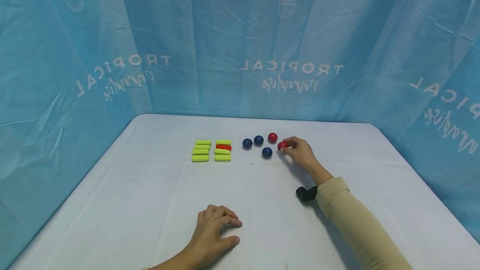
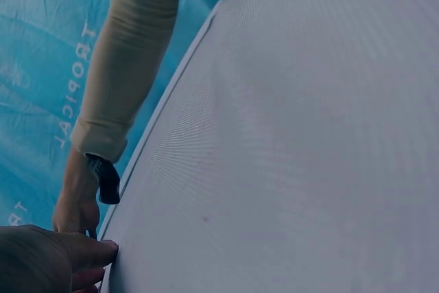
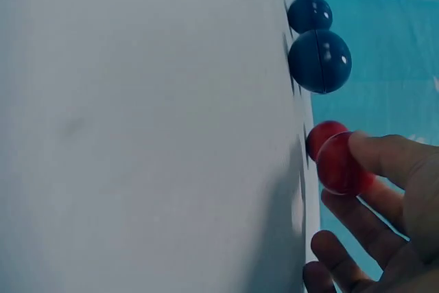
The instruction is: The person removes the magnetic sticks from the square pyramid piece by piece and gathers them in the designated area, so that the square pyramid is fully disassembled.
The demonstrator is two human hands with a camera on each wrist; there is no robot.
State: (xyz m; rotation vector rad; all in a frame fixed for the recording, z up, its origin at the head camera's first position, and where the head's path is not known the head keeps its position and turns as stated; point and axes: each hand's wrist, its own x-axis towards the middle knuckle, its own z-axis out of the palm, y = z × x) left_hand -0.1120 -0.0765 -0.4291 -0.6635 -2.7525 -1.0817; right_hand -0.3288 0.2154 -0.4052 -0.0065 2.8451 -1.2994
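Between thumb and fingers my right hand [image 1: 298, 152] pinches a red ball [image 3: 341, 164], which also shows in the head view. Just behind it lies a second red ball [image 1: 272, 137]. To the left are three dark blue balls, a near one [image 1: 267, 152], a far one [image 1: 258, 140] and a leftmost one [image 1: 247, 143]. My left hand [image 1: 214, 233] rests low over the near part of the white table, its fingers loosely bent and holding nothing. In the left wrist view, only part of this hand shows at the lower left corner.
Left of the balls, several yellow-green bars [image 1: 200, 158] lie in two columns, with a red bar [image 1: 223, 147] in the right column. A black wrist-worn device [image 1: 306, 193] sits by the right cuff. Blue printed curtains [image 1: 225, 45] surround the white table [image 1: 150, 203].
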